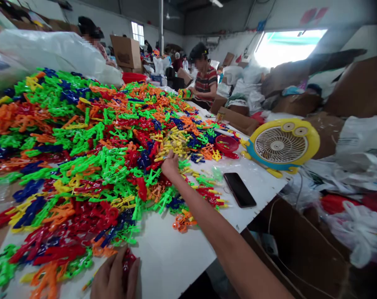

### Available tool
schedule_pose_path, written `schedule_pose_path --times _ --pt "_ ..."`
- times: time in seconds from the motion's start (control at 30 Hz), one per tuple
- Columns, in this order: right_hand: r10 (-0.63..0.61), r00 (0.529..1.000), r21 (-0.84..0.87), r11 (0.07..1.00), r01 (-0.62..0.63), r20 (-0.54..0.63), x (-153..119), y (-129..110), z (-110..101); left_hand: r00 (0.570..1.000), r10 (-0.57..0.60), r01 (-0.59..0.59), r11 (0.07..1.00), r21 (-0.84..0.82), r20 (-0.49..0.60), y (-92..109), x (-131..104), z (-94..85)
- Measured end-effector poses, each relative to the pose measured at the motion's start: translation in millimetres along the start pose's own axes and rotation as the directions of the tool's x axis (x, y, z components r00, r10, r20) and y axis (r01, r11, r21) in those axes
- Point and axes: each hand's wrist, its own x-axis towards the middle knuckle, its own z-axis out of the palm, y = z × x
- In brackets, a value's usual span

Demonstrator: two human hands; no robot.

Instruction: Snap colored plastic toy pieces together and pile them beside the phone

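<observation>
At the bottom edge, my left hand [113, 276] is closed around a glossy red plastic piece [128, 261], mostly covered by the fingers. My right hand [170, 167] reaches forward into the heap, its fingers drawn together beside a cluster of small yellow stick-like pieces [175, 141]; whatever lies between the fingertips is too small to tell. A large heap of bright plastic pieces [110, 166] in green, orange, red, blue and yellow spreads across the left and middle of the white table [169, 249]. Many look clear-wrapped. Near my right forearm lies an orange piece [182, 223].
A black phone [240, 189] lies right of my forearm. Behind it stand a yellow-and-blue fan [282, 143] and a red bowl [227, 144]. Across the table sits a person in a striped shirt [206, 85]. Boxes and plastic bags [359, 232] crowd the right side.
</observation>
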Motion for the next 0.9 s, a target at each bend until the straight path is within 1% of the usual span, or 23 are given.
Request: schedule_pose_path --times 0.07,0.1,0.17,0.23,0.33,0.43,0.53,0.57,0.63,0.7,0.73,0.77,0.8,0.83,0.87,0.9 --pt "-0.072 0.997 0.019 0.997 0.071 0.024 -4.1 -6.2 -0.6 0.999 -0.041 0.041 0.999 0.016 -0.018 6.9 1.3 -4.1" --pt "-0.119 0.992 0.023 0.993 0.118 0.045 -5.3 -4.5 -3.9 0.998 -0.060 0.061 0.998 0.026 -0.016 10.4 1.9 -6.2" --pt "-0.221 0.971 0.018 0.975 0.220 0.095 -6.3 9.8 -16.6 0.997 -0.079 0.079 0.996 0.044 -0.003 17.2 3.1 -10.1" --pt "-0.302 0.944 -0.006 0.952 0.306 0.135 -6.1 37.0 -36.4 0.997 -0.074 0.075 0.996 0.051 -0.028 23.6 3.8 -13.7" --pt "-0.362 0.917 -0.080 0.922 0.379 0.167 -5.9 91.2 -72.8 0.994 -0.042 0.050 0.996 0.074 -0.101 33.1 3.8 -19.5" --pt "-0.368 0.904 -0.161 0.900 0.405 0.218 -10.5 142.7 -106.4 0.985 -0.035 0.063 0.985 0.163 -0.167 45.2 5.6 -28.6" --pt "-0.388 0.895 -0.193 0.882 0.430 0.221 -21.5 177.5 -127.8 0.966 0.012 0.032 0.986 0.165 -0.258 63.9 19.2 -41.4" --pt "-0.404 0.892 -0.194 0.876 0.441 0.202 -26.2 185.2 -131.8 0.960 0.039 0.002 0.989 0.146 -0.276 72.2 28.3 -45.5" --pt "-0.435 0.889 -0.186 0.870 0.456 0.141 -36.7 196.7 -135.4 0.954 0.095 -0.066 0.992 0.111 -0.283 92.1 54.6 -50.3" --pt "-0.452 0.889 -0.173 0.872 0.458 0.071 -49.1 206.1 -133.6 0.945 0.198 -0.186 0.980 0.072 -0.258 115.7 89.9 -46.5" --pt "-0.465 0.885 -0.159 0.872 0.463 0.024 -56.0 211.1 -130.9 0.937 0.265 -0.261 0.964 0.046 -0.227 128.3 109.8 -40.3" --pt "-0.483 0.875 -0.142 0.869 0.474 -0.032 -63.2 216.4 -127.0 0.930 0.307 -0.309 0.951 0.023 -0.201 141.1 130.3 -30.8" --pt "-0.502 0.860 -0.124 0.863 0.490 -0.094 -70.4 222.1 -122.4 0.921 0.360 -0.364 0.931 0.002 -0.145 153.8 150.9 -18.4" --pt "-0.518 0.841 -0.106 0.855 0.507 -0.156 -77.3 228.1 -117.4 0.904 0.419 -0.422 0.906 -0.021 -0.088 166.2 170.8 -3.4" --pt "-0.527 0.823 -0.089 0.849 0.520 -0.211 -83.7 234.2 -112.4 0.877 0.481 -0.480 0.876 -0.051 -0.006 178.0 189.6 13.5" --pt "-0.528 0.812 -0.073 0.846 0.528 -0.249 -89.1 240.2 -107.7 0.838 0.540 -0.535 0.841 -0.082 0.076 189.1 206.8 31.4"
